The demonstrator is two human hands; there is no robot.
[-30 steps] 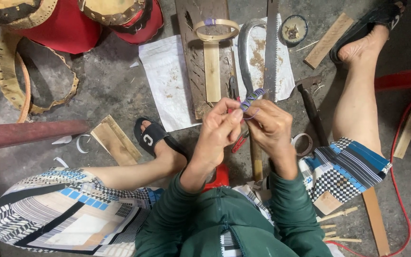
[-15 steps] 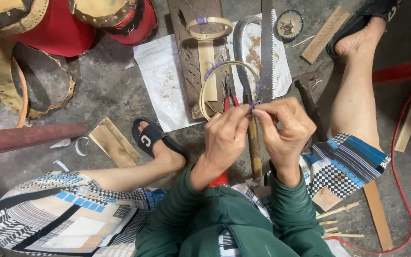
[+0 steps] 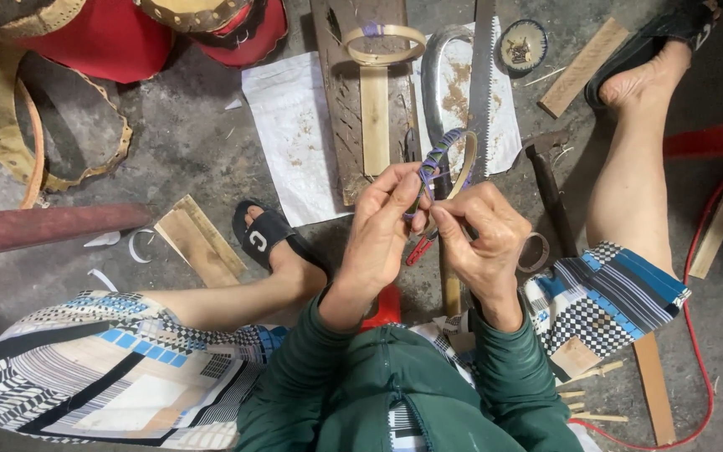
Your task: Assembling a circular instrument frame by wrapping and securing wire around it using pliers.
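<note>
I sit on the concrete floor with both hands raised over my lap. My left hand (image 3: 382, 226) and my right hand (image 3: 483, 238) together pinch a thin bamboo strip ring (image 3: 453, 159), part of it wrapped in purple-blue cord. The ring stands on edge between my fingertips, seen almost side on. A second bamboo ring with a purple binding (image 3: 384, 42) lies on a dark wooden board (image 3: 340, 125) further ahead. A flat bamboo slat (image 3: 375, 117) lies on that board below the ring.
A curved knife (image 3: 433, 75) and a saw blade (image 3: 484, 75) rest on white paper (image 3: 290, 125). A hammer (image 3: 550, 188) lies by my right leg. Red stools (image 3: 119, 38), woven rims (image 3: 10, 125), wood offcuts (image 3: 198, 238) and a red cable (image 3: 700, 276) surround me.
The ring has turned from face-on to nearly edge-on, and the purple-blue wrapped part now shows at the top. Both hands stay pinched on it.
</note>
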